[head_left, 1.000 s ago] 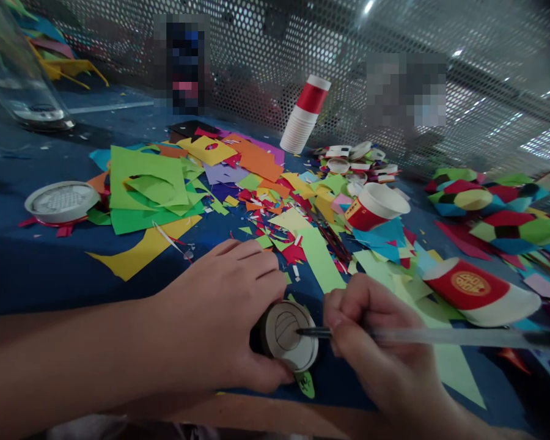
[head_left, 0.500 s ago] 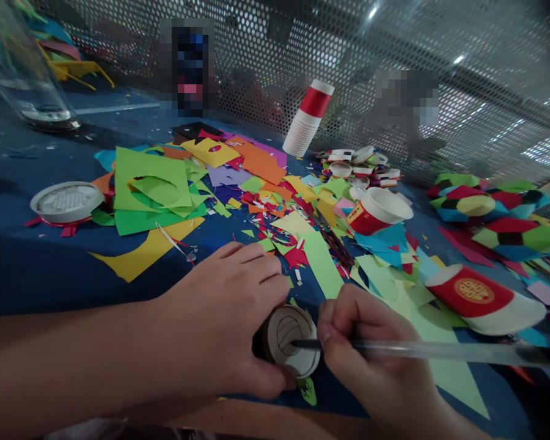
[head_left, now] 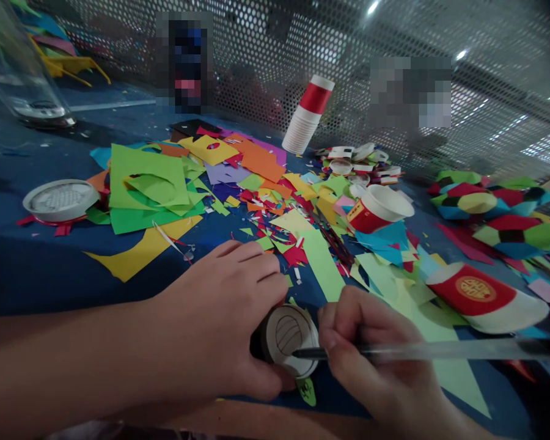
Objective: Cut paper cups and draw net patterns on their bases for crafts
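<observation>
Over the blue table [head_left: 36, 256], the left hand [head_left: 231, 321] curves, partly open; the right hand [head_left: 376, 354] has its fingers pinched closed on the pen [head_left: 444, 350]. Between them sits the round white piece [head_left: 289, 333], clasped by the left; steady holding and light strokes should keep its curved lines [head_left: 288, 330] even.

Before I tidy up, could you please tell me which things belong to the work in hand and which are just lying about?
In use:
pen, in the right hand
round piece with drawn lines, in the left hand

Apparently lying about:
stack of paper cups
clear vessel
green sheet with a cut-out
yellow paper
</observation>
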`<state>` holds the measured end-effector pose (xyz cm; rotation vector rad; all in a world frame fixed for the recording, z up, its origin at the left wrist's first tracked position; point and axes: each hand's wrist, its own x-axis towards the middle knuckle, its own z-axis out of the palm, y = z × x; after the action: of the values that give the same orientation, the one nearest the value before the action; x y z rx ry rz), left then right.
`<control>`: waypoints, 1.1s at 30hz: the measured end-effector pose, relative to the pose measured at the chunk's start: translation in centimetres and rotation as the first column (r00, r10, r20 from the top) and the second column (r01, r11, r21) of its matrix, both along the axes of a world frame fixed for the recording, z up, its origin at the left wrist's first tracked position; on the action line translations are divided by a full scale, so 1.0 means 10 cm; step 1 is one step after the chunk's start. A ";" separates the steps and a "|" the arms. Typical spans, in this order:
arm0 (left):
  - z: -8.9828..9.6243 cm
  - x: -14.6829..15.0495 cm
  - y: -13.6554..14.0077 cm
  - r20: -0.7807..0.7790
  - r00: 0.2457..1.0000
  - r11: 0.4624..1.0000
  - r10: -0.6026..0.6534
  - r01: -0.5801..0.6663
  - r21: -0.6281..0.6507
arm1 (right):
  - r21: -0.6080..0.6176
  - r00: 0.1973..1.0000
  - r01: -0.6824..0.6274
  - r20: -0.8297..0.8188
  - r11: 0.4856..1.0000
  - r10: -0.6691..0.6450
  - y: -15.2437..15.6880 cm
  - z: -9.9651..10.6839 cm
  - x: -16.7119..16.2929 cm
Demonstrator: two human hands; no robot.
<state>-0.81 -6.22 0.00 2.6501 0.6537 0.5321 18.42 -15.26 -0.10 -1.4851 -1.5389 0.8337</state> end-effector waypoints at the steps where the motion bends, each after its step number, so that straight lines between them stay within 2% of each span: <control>1: 0.00 0.00 0.00 0.004 1.000 1.000 0.001 -0.001 0.007 | -0.001 1.000 -0.021 0.014 1.000 0.021 0.00 -0.02 0.01; 6: -0.01 0.01 0.00 0.023 1.000 1.000 0.000 0.000 0.024 | -0.036 0.997 -0.029 0.070 0.999 0.032 0.04 -0.01 -0.01; 10: -0.02 0.00 0.00 0.019 1.000 1.000 -0.003 0.003 0.004 | 0.017 0.993 0.082 0.089 0.996 -0.083 0.06 0.04 -0.04; 13: -0.01 -0.01 -0.01 0.012 1.000 1.000 -0.003 0.003 -0.017 | 0.037 0.989 0.144 0.027 0.989 -0.145 0.04 0.03 -0.02; 16: 0.00 -0.01 -0.02 0.006 1.000 1.000 -0.005 0.006 -0.026 | 0.039 0.980 0.167 -0.114 0.985 -0.162 0.00 0.00 0.01; 19: -0.01 -0.01 -0.01 0.007 1.000 1.000 -0.006 0.006 -0.021 | 0.052 0.975 0.106 -0.199 0.993 -0.094 0.01 0.00 0.01; 22: -0.03 -0.01 0.00 0.019 1.000 1.000 -0.005 0.006 -0.009 | -0.050 0.996 0.015 -0.092 0.999 -0.019 0.07 0.02 -0.01; 26: -0.03 -0.02 0.00 0.039 0.999 1.000 -0.020 0.020 -0.010 | -0.097 0.996 0.058 -0.054 0.994 -0.064 0.11 0.01 -0.01; 33: 0.00 -0.01 0.02 0.028 0.999 1.000 -0.028 0.028 -0.001 | -0.132 0.999 0.036 -0.007 0.991 -0.037 0.10 0.00 0.01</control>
<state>-0.89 -6.02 0.01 2.6414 0.6081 0.5594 18.53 -14.24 -0.08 -1.5971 -1.4692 0.9355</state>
